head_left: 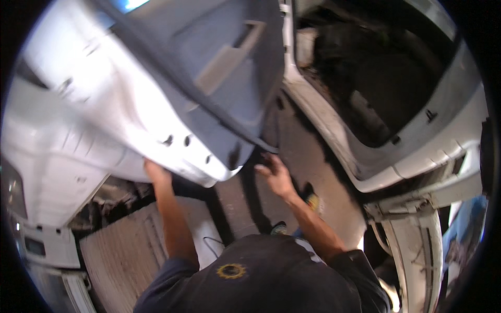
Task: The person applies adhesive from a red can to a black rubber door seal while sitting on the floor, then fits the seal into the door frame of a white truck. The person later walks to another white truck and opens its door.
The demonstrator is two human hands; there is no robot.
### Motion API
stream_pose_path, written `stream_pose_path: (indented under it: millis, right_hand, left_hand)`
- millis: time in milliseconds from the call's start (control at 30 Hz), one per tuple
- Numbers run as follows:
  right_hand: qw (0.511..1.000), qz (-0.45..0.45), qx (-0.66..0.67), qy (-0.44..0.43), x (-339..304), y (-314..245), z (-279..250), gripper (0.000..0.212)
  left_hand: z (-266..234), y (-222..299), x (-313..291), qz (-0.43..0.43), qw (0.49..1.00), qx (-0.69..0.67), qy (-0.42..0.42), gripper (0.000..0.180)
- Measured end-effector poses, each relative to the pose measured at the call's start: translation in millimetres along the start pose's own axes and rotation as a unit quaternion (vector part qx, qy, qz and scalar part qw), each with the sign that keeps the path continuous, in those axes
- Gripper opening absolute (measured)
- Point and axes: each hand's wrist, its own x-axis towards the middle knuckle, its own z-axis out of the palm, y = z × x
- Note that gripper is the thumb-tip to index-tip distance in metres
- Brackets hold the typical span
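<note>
A white car door (151, 122) stands swung out at the upper left, its grey inner trim panel (209, 68) facing right. My left hand (157, 172) is at the door's lower outer edge, its fingers curled behind the white metal and partly hidden. Close to the lower corner of the trim panel is my right hand (278, 177), thumb and fingers apart, with nothing visible in it. Whether its fingertips touch the panel's corner, I cannot tell, since they lie in shadow.
The car body's white door frame (334, 130) with a dark, cluttered interior rises at the right. A worn pale board (125, 250) lies at the lower left. White body parts (417, 250) stand at the lower right. Concrete floor (334, 203) shows around my shoes.
</note>
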Motion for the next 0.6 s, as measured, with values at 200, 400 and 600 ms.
stream_pose_path:
  millis: [200, 400, 600]
  right_hand:
    - [0.989, 0.138, -0.054, -0.014, 100.6, 91.3, 30.1, 0.078]
    - [0.838, 0.422, 0.337, 0.071, 156.0, 124.1, -5.3, 0.048]
    - [0.758, 0.57, 0.308, 0.078, 204.1, 165.3, -17.4, 0.041]
  left_hand:
    - [30.1, -42.8, -60.0, 0.055, 0.994, 0.043, 0.08, 0.049]
    - [9.6, -71.8, -52.7, 0.042, 0.979, 0.12, 0.159, 0.056]
    - [9.6, -132.5, -139.4, -0.285, 0.905, 0.22, 0.226, 0.046]
